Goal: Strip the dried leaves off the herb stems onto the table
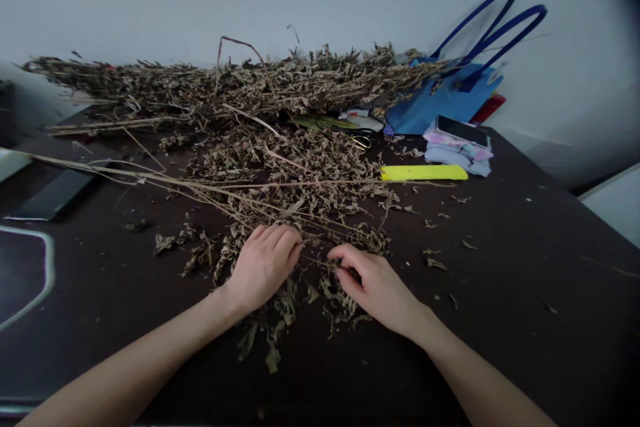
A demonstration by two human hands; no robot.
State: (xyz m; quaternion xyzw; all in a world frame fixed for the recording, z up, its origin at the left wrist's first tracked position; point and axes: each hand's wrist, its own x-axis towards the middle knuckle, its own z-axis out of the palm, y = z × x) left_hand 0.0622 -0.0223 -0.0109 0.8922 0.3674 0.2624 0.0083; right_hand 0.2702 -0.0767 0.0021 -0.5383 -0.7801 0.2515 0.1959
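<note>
Dried brown leaves lie heaped on the dark table, some spilling toward me. My left hand is closed, its fingers curled over a thin dried plant stem; the fingertips are partly hidden. To the right, my right hand pinches the other end of that stem between thumb and forefinger, just above loose leaves. Long, mostly bare stalks cross the heap behind both hands and reach out to the left.
A thick bundle of dried leafy stalks lies along the wall. At right are a blue bag, a yellow strip, a phone on folded cloth and gold-handled scissors. Another dark phone rests at left.
</note>
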